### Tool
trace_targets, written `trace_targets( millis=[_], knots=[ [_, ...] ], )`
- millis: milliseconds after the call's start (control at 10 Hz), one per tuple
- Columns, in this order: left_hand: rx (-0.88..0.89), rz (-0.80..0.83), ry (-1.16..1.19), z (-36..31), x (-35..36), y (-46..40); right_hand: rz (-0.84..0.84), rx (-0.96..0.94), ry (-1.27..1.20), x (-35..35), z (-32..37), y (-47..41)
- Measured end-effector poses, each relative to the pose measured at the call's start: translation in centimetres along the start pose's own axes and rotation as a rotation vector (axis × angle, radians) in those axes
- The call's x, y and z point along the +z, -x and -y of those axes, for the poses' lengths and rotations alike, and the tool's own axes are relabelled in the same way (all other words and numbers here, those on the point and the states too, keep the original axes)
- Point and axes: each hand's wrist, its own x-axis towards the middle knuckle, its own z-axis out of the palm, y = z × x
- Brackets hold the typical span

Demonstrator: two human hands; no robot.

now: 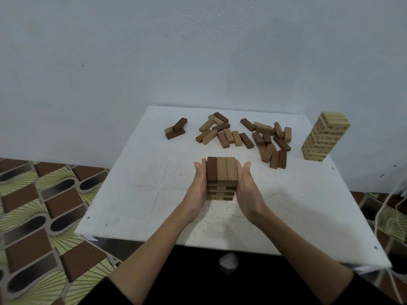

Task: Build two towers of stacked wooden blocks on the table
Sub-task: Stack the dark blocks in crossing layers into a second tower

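A patterned floor [39, 208] of brown and pale yellow tiles is seen at the far left, below a plain grey wall [198, 51]. A white tabletop [136, 194] is set against that wall. On its far left part, a small heap of three blocks [175, 129] is found, with one dark block tilted across two lying ones. To the right of it, a loose scatter of blocks [222, 133] in light and dark wood is spread along the far side, and a second scatter [271, 142] lies further right, some pieces overlapping. Near the middle of the tabletop a short tower [222, 178] is stood, several layers high, its top layer made of one dark block and two light ones laid side by side. The tower is flanked by both hands: the left hand [198, 183] is pressed flat against its left face and the right hand [246, 186] against its right face, fingers straight and extended, nothing being clasped. Dark sleeves are seen at the near edge of the view. At the far right corner of the tabletop a taller tower [323, 136] of pale blocks is stood, well apart from the hands, with its upper layers slightly twisted. Pale cords [387, 208] are hung beyond the right edge.
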Motion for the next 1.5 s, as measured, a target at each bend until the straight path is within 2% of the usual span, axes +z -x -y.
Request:
trace_targets(
  millis=[100,300,400,500,700,800,900,1100,1200,1300,1500],
  knots=[
    [-0.009,-0.016,-0.010,1.9,-0.7,-1.3,-0.001,0.030,-0.030,-1.2,-1.7,-1.1],
    [-0.007,-0.037,-0.003,2.4,-3.8,-5.2,-0.160,-0.016,0.058,-3.6,0.5,-3.8],
    [0.120,-0.156,-0.129,2.2,-5.3,-8.1,-0.221,-0.098,0.239,-4.9,1.7,-6.2],
    [0.212,-0.222,-0.411,2.2,-5.9,-11.5,-0.162,-0.130,0.545,-5.5,2.2,-9.2],
    [0.456,0.001,-0.845,2.7,-5.3,-17.3,-0.037,-0.261,0.893,-4.8,2.4,-14.3],
    [0.501,0.093,-0.974,2.7,-4.8,-19.1,0.016,-0.300,1.022,-4.4,2.1,-16.0],
    [0.540,0.064,-1.082,3.0,-4.6,-20.0,-0.018,-0.347,1.102,-4.2,1.4,-17.1],
    [0.555,-0.076,-1.171,3.2,-4.9,-21.4,-0.169,-0.546,0.952,-4.2,0.0,-17.6],
    [0.608,-0.128,-1.158,3.7,-4.9,-21.6,-0.158,-0.604,0.935,-3.9,0.6,-17.7],
    [0.637,-0.157,-1.084,4.0,-4.9,-21.4,-0.106,-0.586,0.938,-3.8,0.7,-17.8],
    [0.597,-0.234,-1.068,4.6,-4.9,-20.9,-0.018,-0.618,0.930,-3.3,0.7,-17.5]
  ],
)
